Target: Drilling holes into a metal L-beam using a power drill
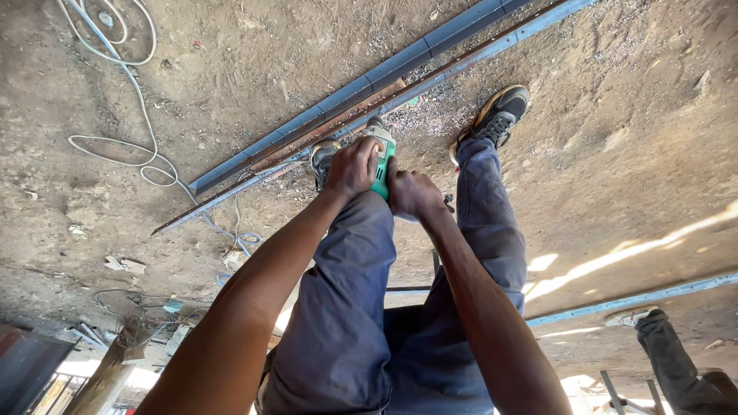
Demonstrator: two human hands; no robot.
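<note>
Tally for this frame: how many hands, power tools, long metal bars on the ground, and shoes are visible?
Hands: 2, left hand and right hand, both on the tool
Green power tool: 1
Long metal bars: 4
Shoes: 3
Total: 10

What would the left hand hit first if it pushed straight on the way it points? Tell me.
The left hand, wrapped around the green power tool, points toward the long metal bars on the dirt ground. It would probably meet those bars first, though depth is hard to judge.
</note>
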